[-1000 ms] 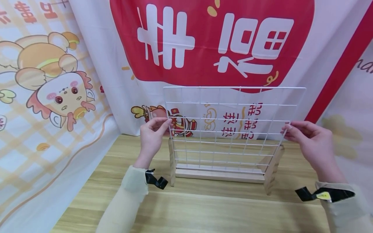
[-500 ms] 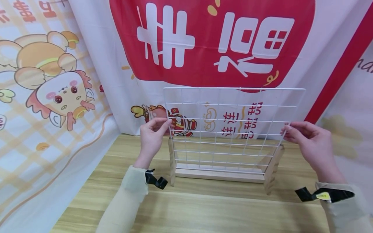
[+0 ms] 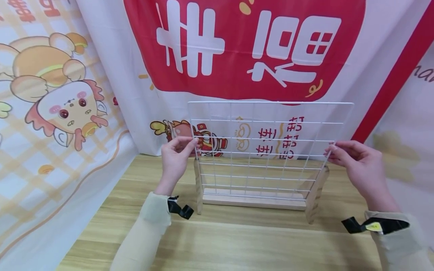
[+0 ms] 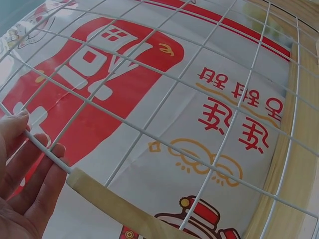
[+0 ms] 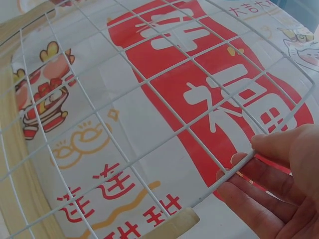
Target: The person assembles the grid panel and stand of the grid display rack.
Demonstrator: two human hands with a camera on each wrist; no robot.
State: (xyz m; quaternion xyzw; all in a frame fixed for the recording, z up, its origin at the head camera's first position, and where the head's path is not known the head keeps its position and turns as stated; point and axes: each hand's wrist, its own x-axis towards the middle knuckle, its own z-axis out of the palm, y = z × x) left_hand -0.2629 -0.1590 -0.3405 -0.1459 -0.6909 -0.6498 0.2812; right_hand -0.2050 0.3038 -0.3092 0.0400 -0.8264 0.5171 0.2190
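Observation:
A white wire grid panel (image 3: 252, 153) stands upright in a wooden stand, its lower part between two wooden side pieces (image 3: 317, 195) joined by a wooden base bar (image 3: 254, 201). My left hand (image 3: 175, 156) pinches the panel's left edge wire between thumb and fingers, just above the left side piece (image 3: 198, 186). On the opposite edge, my right hand (image 3: 364, 165) pinches the wire at about the same height. Both wrist views show the thumb on one side of the edge wire (image 4: 47, 149) and fingers on the other, close to the top of a wooden side piece (image 5: 174, 226).
The stand rests on a wood-grain table (image 3: 217, 244). Behind it hangs a white cloth with a large red printed patch (image 3: 237, 45). Another printed cloth (image 3: 68, 113) with a cartoon animal covers the left side, and pale cloth (image 3: 407, 150) hangs at the right.
The head view has shifted slightly. Both hands keep their pinch on the grid panel, which stays in the stand with no clear movement.

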